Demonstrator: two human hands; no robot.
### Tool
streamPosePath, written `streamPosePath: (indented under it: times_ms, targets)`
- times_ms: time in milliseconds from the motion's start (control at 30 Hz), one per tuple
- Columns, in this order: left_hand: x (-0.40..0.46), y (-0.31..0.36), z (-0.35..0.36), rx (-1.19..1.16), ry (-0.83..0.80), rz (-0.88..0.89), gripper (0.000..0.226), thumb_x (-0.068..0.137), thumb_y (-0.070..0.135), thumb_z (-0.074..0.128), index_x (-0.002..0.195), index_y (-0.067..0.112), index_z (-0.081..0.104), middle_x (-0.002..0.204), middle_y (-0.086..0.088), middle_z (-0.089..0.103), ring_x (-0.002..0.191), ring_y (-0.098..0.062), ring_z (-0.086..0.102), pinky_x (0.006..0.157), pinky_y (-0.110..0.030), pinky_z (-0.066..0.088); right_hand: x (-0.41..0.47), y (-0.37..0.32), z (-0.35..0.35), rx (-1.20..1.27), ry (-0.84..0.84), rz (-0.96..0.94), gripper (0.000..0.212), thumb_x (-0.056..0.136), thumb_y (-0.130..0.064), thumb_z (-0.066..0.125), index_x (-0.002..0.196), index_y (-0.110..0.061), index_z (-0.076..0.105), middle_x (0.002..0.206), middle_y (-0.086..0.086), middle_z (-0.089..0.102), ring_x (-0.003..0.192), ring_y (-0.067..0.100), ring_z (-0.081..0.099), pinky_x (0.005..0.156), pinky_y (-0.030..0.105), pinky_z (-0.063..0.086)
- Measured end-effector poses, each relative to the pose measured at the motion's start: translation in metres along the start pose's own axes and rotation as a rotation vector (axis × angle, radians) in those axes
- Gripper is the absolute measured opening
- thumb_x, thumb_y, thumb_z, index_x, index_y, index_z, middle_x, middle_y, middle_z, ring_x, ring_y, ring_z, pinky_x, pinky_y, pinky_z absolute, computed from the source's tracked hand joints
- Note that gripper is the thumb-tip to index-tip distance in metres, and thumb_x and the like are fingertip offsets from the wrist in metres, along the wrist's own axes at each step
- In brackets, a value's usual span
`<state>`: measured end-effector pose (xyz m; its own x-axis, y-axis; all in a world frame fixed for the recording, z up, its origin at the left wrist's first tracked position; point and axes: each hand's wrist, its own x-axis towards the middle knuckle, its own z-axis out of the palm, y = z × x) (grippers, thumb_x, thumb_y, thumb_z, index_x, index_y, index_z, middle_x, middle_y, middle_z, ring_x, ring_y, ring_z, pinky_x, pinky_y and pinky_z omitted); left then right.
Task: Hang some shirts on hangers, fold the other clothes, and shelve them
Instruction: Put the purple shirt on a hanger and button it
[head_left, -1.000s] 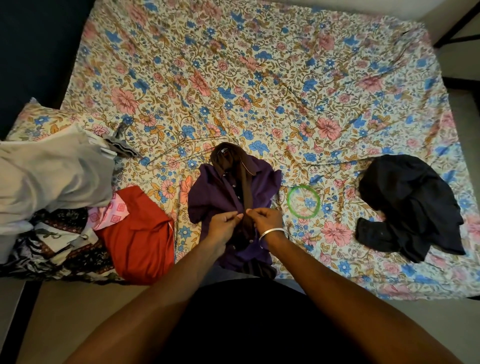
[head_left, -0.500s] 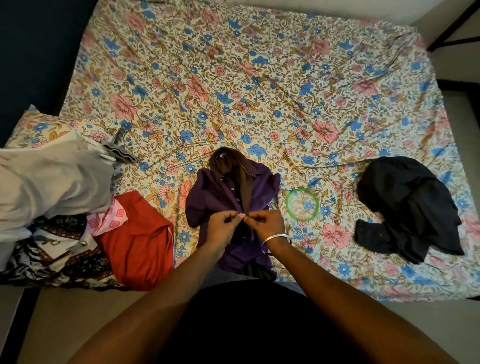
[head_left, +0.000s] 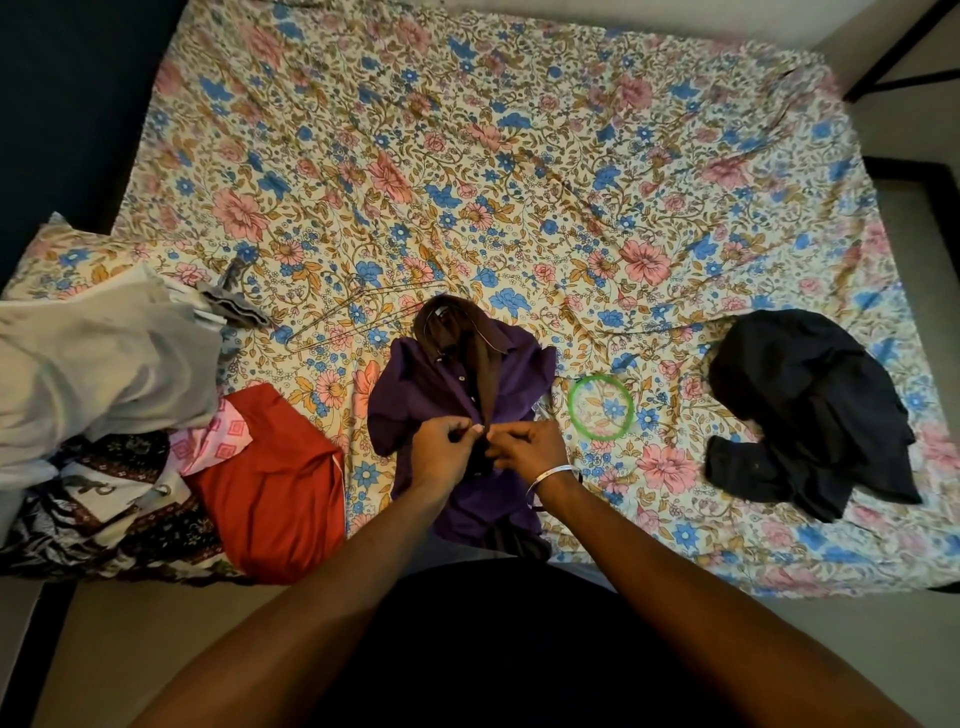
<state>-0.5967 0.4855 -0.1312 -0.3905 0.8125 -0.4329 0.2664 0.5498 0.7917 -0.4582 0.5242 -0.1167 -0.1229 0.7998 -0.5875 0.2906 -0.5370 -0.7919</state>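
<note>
A purple shirt (head_left: 415, 389) with a brown collar and placket lies flat near the front edge of the bed, collar pointing away from me. My left hand (head_left: 444, 449) and my right hand (head_left: 530, 449) meet at the shirt's button line, each pinching one edge of the front opening. A silver bangle sits on my right wrist. Thin wire hangers (head_left: 358, 312) lie on the sheet just behind and left of the shirt.
The floral bedsheet (head_left: 519, 182) covers the bed. A pile of clothes with a red garment (head_left: 275, 483), a grey one (head_left: 98, 358) and patterned fabrics sits at the left. A crumpled black garment (head_left: 810, 410) lies at the right, a green ring (head_left: 601, 408) beside the shirt.
Both hands have stayed at the shirt's front and shifted slightly up along the button line. The view has tilted a little.
</note>
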Motion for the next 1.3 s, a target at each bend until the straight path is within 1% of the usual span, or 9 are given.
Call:
streamPosePath:
  times_ms: [233, 400, 633, 767, 867, 1000, 1100, 1200, 1300]
  targets:
    - [-0.003, -0.002, -0.003, -0.011, -0.059, 0.054, 0.007, 0.091, 0.017, 0.075, 0.091, 0.013, 0.081, 0.082, 0.004, 0.077, 0.078, -0.011, 0.071, 0.076, -0.036, 0.058, -0.004, -0.007, -0.001, 0.074, -0.033, 0.047, 0.012, 0.091, -0.004, 0.069, 0.081, -0.009, 0.072, 0.073, 0.014, 0.072, 0.056, 0.019, 0.070, 0.053, 0.029, 0.059]
    - [-0.009, 0.006, -0.006, -0.145, -0.122, -0.075, 0.026, 0.098, 0.013, 0.065, 0.077, 0.025, 0.075, 0.073, 0.006, 0.072, 0.065, -0.010, 0.063, 0.061, -0.031, 0.052, 0.000, -0.003, 0.003, -0.072, 0.040, 0.001, 0.012, 0.085, -0.007, 0.077, 0.075, -0.013, 0.073, 0.072, 0.015, 0.074, 0.057, 0.023, 0.068, 0.059, 0.047, 0.059]
    - [-0.015, 0.015, -0.007, -0.343, -0.140, -0.198, 0.019, 0.098, 0.009, 0.064, 0.082, 0.010, 0.076, 0.069, -0.002, 0.071, 0.061, -0.012, 0.064, 0.049, -0.019, 0.049, 0.000, -0.002, 0.003, -0.438, 0.076, -0.221, 0.010, 0.081, -0.028, 0.078, 0.077, -0.019, 0.077, 0.067, -0.005, 0.073, 0.062, 0.008, 0.069, 0.058, 0.026, 0.057]
    - [-0.012, 0.013, -0.005, -0.290, -0.133, -0.163, 0.025, 0.100, 0.014, 0.062, 0.079, 0.013, 0.076, 0.074, -0.007, 0.075, 0.067, -0.021, 0.068, 0.053, -0.026, 0.049, -0.001, -0.006, 0.008, -0.226, 0.068, -0.118, 0.012, 0.088, -0.014, 0.073, 0.076, -0.015, 0.073, 0.069, 0.006, 0.072, 0.064, 0.025, 0.073, 0.052, 0.034, 0.058]
    - [-0.010, 0.011, -0.004, -0.220, -0.118, -0.140, 0.027, 0.100, 0.015, 0.062, 0.077, 0.020, 0.076, 0.071, -0.002, 0.075, 0.064, -0.016, 0.068, 0.050, -0.023, 0.048, -0.002, -0.006, 0.007, -0.253, 0.039, -0.132, 0.016, 0.090, -0.014, 0.070, 0.075, -0.019, 0.069, 0.069, 0.007, 0.072, 0.064, 0.025, 0.073, 0.056, 0.043, 0.061]
    - [-0.013, 0.013, -0.003, -0.271, -0.101, -0.199, 0.024, 0.099, 0.015, 0.064, 0.079, 0.020, 0.077, 0.071, -0.002, 0.073, 0.063, -0.015, 0.066, 0.049, -0.020, 0.047, -0.004, -0.010, 0.003, -0.593, 0.026, -0.290, 0.009, 0.088, -0.030, 0.067, 0.085, -0.022, 0.069, 0.065, -0.007, 0.065, 0.061, 0.008, 0.063, 0.058, 0.022, 0.050]
    - [-0.010, 0.013, -0.002, -0.315, -0.083, -0.202, 0.022, 0.098, 0.017, 0.066, 0.081, 0.022, 0.079, 0.075, -0.001, 0.076, 0.070, -0.018, 0.070, 0.058, -0.027, 0.052, 0.000, -0.010, 0.003, -0.457, 0.017, -0.253, 0.007, 0.088, -0.023, 0.069, 0.083, -0.018, 0.071, 0.066, -0.007, 0.067, 0.058, 0.006, 0.063, 0.056, 0.018, 0.048]
    - [-0.006, 0.010, -0.005, -0.122, -0.062, -0.069, 0.011, 0.094, 0.021, 0.071, 0.090, 0.022, 0.081, 0.083, 0.005, 0.078, 0.079, -0.014, 0.073, 0.071, -0.032, 0.058, 0.005, -0.005, 0.005, -0.195, 0.058, -0.133, 0.017, 0.090, -0.014, 0.070, 0.076, -0.023, 0.072, 0.065, -0.004, 0.069, 0.060, 0.014, 0.067, 0.064, 0.035, 0.056]
    - [-0.009, 0.008, -0.009, 0.037, -0.134, 0.099, 0.008, 0.090, 0.024, 0.076, 0.094, 0.021, 0.082, 0.088, 0.009, 0.078, 0.081, 0.000, 0.071, 0.074, -0.024, 0.056, 0.014, -0.006, 0.002, -0.152, 0.149, -0.047, 0.024, 0.083, -0.047, 0.075, 0.072, -0.025, 0.074, 0.067, -0.002, 0.071, 0.069, 0.021, 0.068, 0.069, 0.040, 0.057]
